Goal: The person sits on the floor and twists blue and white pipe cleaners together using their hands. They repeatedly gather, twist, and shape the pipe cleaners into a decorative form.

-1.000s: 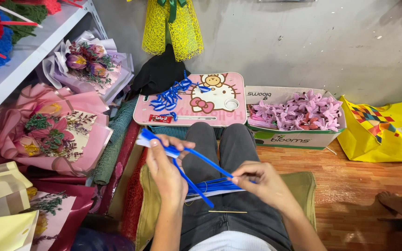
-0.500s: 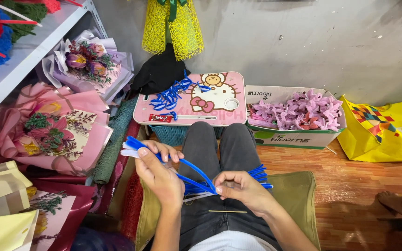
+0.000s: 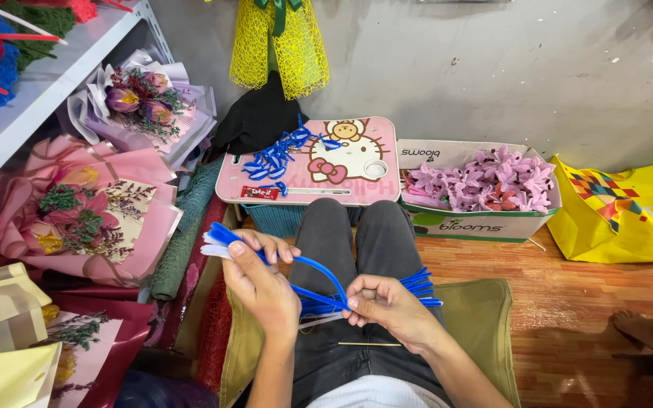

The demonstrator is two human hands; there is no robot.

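Right now my left hand (image 3: 262,283) is closed around the upper end of a blue pipe cleaner (image 3: 319,268), its fingers (image 3: 277,248) curled over the stem near a white-and-blue tuft that sticks out to the left. From there the stem arches down across my lap to my right hand (image 3: 387,310), whose thumb and fingertips are pinched together on it. Just beside that hand, a bundle of blue pipe cleaners (image 3: 417,285) fans out over my right thigh, touching my grey trousers (image 3: 357,242). A thin wooden stick (image 3: 368,344) lies across my lap below the right hand.

Ahead of my knees sits a small pink table (image 3: 357,189) with a heap of bent blue pieces (image 3: 273,160) on its left part. To its right, a cardboard box (image 3: 485,224) holds lilac flowers (image 3: 493,181), and a yellow bag (image 3: 629,215) stands beyond that. Wrapped pink bouquets (image 3: 77,211) lie well apart on my left.
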